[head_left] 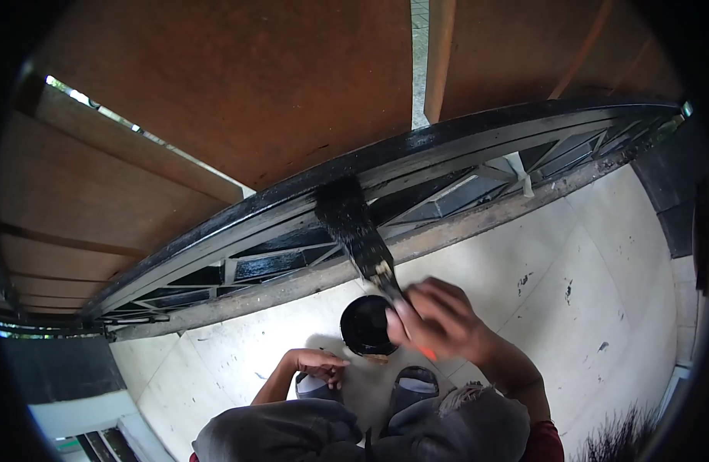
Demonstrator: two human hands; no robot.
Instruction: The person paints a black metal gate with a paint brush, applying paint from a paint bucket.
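Note:
My right hand (439, 319) is closed around the handle of a wide paintbrush (367, 250), its bristles coated black. The bristle tips press against the metal rail (293, 206) of a gate, where a dark wet-looking patch shows. A bit of orange shows under the hand, blurred. Just below the brush, a round black paint pot (362, 327) stands on the floor, its inside dark. Near the pot's lower left, my left hand (318, 363) hangs over my shoe with fingers loosely apart, holding nothing.
Brown panels (293, 85) rise above the rail. Below it, a lattice of thin metal bars runs along a sill (447, 235). Dark spots mark the pale tiled floor (539, 308). My sandalled feet (416, 383) stand close to the pot. A dark bristly thing (620, 439) shows at lower right.

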